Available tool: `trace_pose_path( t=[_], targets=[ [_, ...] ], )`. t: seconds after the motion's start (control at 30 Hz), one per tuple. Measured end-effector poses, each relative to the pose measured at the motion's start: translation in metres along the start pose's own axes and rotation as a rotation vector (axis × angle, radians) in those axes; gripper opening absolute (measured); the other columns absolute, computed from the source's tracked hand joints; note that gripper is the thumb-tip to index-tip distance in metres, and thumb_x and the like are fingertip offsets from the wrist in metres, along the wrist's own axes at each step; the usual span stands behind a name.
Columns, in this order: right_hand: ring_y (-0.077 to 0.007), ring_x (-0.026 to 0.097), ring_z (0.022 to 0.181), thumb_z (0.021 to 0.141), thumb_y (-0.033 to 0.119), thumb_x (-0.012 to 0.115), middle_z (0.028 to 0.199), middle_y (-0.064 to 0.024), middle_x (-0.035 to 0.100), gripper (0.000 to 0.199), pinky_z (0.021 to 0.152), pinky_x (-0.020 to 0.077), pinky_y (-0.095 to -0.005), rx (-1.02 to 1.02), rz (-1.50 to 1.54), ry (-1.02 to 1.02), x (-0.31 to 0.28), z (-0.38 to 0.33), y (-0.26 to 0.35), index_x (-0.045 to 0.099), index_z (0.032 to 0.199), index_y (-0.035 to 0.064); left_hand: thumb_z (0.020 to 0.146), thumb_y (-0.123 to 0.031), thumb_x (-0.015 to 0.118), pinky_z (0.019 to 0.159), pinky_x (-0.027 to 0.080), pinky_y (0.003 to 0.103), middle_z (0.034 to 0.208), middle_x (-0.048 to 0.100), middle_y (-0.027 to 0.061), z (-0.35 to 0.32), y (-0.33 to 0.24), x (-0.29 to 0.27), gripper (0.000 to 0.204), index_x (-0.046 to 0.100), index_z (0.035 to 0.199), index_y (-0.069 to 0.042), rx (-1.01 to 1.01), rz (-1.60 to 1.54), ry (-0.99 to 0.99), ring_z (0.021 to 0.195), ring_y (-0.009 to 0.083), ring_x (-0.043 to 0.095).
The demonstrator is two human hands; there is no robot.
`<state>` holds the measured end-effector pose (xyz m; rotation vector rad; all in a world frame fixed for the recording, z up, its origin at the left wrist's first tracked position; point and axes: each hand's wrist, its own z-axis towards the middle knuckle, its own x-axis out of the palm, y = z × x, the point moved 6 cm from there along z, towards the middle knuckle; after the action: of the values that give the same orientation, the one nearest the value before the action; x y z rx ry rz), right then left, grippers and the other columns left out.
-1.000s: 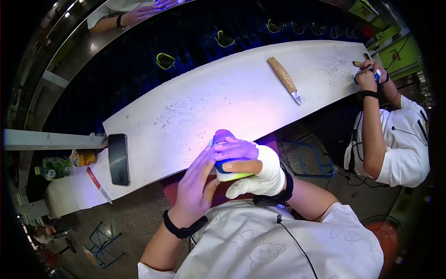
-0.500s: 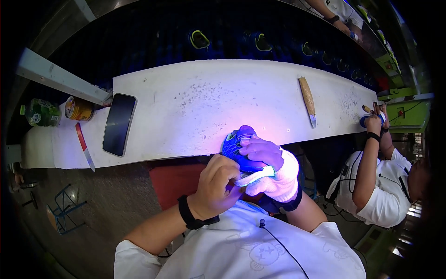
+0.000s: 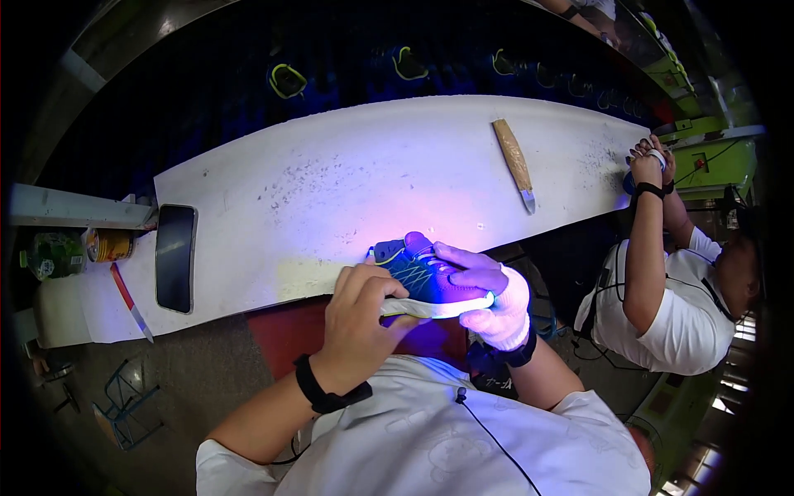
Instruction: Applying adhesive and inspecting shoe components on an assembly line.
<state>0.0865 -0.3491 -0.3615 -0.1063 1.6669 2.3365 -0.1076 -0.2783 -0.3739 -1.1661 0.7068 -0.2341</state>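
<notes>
A dark blue shoe (image 3: 420,279) with a pale sole lies sideways between my hands, just off the table's near edge. Its sole edge faces me and glows under violet light. My left hand (image 3: 361,312), bare, pinches the shoe's left end, thumb along the sole. Around the right end, my right hand (image 3: 494,299) grips with its fingers above and thumb below. A white glove covers much of that hand, and the fingers look bare in the violet light.
On the white tabletop (image 3: 331,182) lie a wooden-handled knife (image 3: 514,161), a phone (image 3: 175,258) and a red-handled knife (image 3: 131,299). A can (image 3: 109,245) and green bottle (image 3: 55,255) stand far left. Several shoes, one lime-edged (image 3: 287,81), line the dark far side. A co-worker (image 3: 662,306) sits at right.
The shoe has turned to lie more left to right, showing more of its sole edge. My left hand has shifted from its near side to its left end. The view has swung right.
</notes>
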Motion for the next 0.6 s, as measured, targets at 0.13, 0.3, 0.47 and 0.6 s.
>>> trace_pose_path(
  t=[0.13,0.3,0.47,0.6],
  targets=[
    [-0.0235,0.079,0.085,0.098,0.04,0.072,0.103,-0.0178,0.079,0.049,0.077,0.0606,-0.0333,0.251,-0.168,-0.081,-0.028,-0.008,-0.021,0.072,0.114,-0.0064,0.067,-0.004,0.095,0.115,0.044,0.044,0.145,0.053,0.0159,-0.003,0.017,-0.031,0.064,0.064,0.123,-0.008,-0.082,0.162,0.088,0.136,0.0359,0.052],
    [-0.0187,0.065,0.113,0.107,0.04,0.063,0.122,-0.0117,0.069,0.047,0.1,0.0516,-0.0354,0.383,0.232,-0.145,0.029,0.031,-0.041,0.066,0.128,-0.0017,0.068,-0.006,0.092,0.102,0.054,0.042,0.129,0.07,0.0167,0.036,-0.025,-0.091,0.068,0.067,0.131,-0.003,0.195,0.063,0.095,0.118,0.0354,0.067],
    [-0.0295,0.062,0.118,0.08,0.046,0.084,0.121,-0.0147,0.06,0.071,0.106,0.0492,-0.0432,0.004,-0.184,0.169,0.064,0.106,0.04,0.063,0.136,0.008,0.065,-0.026,0.099,0.098,0.054,0.042,0.119,0.071,0.0169,0.049,-0.009,-0.085,0.077,0.065,0.129,-0.003,-0.006,0.114,0.036,0.11,0.0347,0.068],
    [-0.0234,0.061,0.105,0.092,0.029,0.075,0.111,-0.011,0.06,0.035,0.097,0.0492,-0.0365,0.031,-0.029,0.111,0.084,0.118,0.017,0.067,0.116,0.0045,0.064,-0.03,0.101,0.094,0.056,0.041,0.113,0.074,0.018,0.059,-0.006,-0.089,0.074,0.067,0.124,-0.003,-0.038,0.201,0.085,0.106,0.0347,0.071]
  ],
)
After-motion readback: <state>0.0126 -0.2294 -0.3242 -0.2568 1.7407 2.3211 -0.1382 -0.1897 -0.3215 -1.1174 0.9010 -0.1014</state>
